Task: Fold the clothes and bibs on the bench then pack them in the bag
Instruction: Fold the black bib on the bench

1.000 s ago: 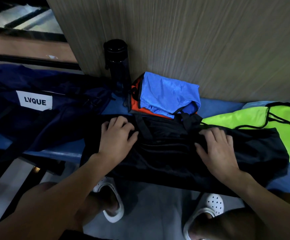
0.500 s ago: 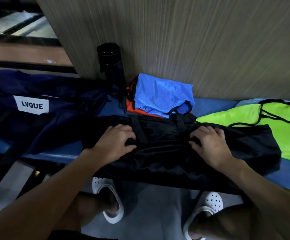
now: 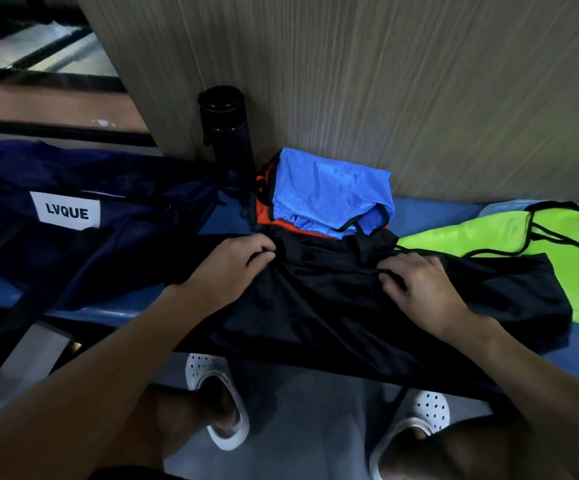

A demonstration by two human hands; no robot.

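Draping over blue bench (image 3: 430, 216): black garment (image 3: 333, 306); wood-grain wall (image 3: 385, 81) behind.

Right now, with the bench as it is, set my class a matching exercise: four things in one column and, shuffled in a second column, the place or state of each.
Things:
1. black garment
2. blue bib
3. green bib
4. bottle

Places or states:
A. stands upright against the wall
B. lies folded on the orange bib
C. gripped by the left hand and the right hand
D. lies unfolded at the right of the bench

Pairs: 1-C, 2-B, 3-D, 4-A.
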